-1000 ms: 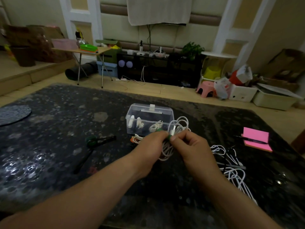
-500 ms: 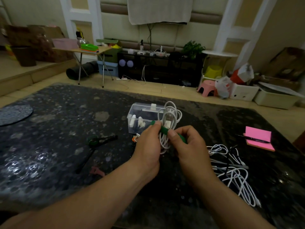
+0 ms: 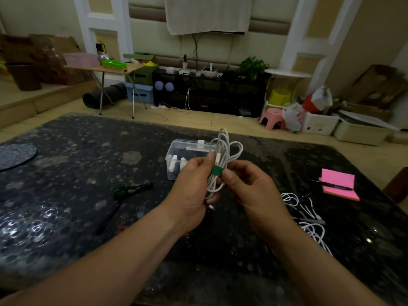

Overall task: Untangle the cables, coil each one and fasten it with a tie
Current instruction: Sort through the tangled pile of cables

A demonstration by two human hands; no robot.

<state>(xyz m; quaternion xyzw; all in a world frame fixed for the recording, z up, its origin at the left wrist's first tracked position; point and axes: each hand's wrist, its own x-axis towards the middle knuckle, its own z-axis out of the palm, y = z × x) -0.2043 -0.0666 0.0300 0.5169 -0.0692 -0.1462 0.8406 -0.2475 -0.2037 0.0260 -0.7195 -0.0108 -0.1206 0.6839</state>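
Note:
A coiled white cable (image 3: 223, 151) is held upright above the dark table, with a green tie (image 3: 217, 170) wrapped round its middle. My left hand (image 3: 194, 184) grips the coil from the left, fingers curled round it. My right hand (image 3: 249, 186) pinches the green tie with thumb and fingers from the right. A small plug hangs from the bottom of the coil. A tangle of white and black cables (image 3: 306, 215) lies on the table to the right of my right forearm.
A clear plastic box (image 3: 176, 157) holding white parts stands just behind my hands. A green tape roll with a dark strip (image 3: 123, 191) lies to the left. Pink sticky notes with a pen (image 3: 337, 184) sit at the far right, a grey mat (image 3: 15, 155) at the far left.
Both hands have lifted the coil and turned it upright. The green tie has gone from loose between my fingers to wrapped round the coil's middle.

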